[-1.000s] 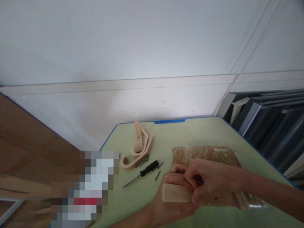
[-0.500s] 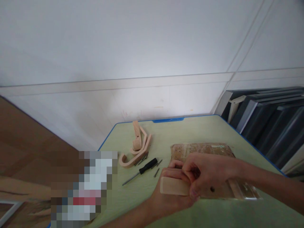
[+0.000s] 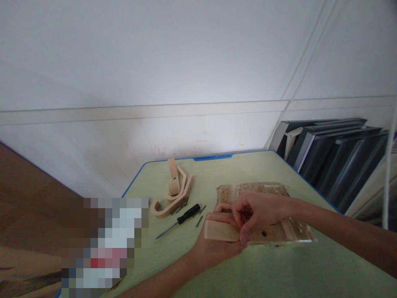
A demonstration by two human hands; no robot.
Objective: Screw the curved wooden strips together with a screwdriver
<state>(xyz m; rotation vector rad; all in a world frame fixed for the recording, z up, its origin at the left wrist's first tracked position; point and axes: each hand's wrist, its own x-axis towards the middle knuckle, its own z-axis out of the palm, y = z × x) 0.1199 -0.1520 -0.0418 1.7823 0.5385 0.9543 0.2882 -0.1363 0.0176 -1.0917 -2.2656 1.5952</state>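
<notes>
My left hand point(image 3: 215, 242) is wrapped round a flat, light wooden strip point(image 3: 221, 231), its palm under the near side. My right hand point(image 3: 263, 209) bends over the middle of this strip with fingers pinched together; what sits in the pinch is hidden. A dark round hole shows to the right of the right thumb. Beneath both hands lies a brown packet in clear plastic point(image 3: 279, 189). To the left are a black-handled screwdriver point(image 3: 188, 214), several loose screws point(image 3: 199, 221) and curved wooden hook pieces point(image 3: 172, 212).
The pale green table point(image 3: 248, 165) has a blue edge and stands against a white wall point(image 3: 180, 136). Dark flat panels point(image 3: 328, 153) lean at the right. A pixelated patch covers something at the table's left edge.
The whole view has shifted slightly, so the table and hands appear a little further left and the hands higher. Both hands keep the same grip on the wooden strip.
</notes>
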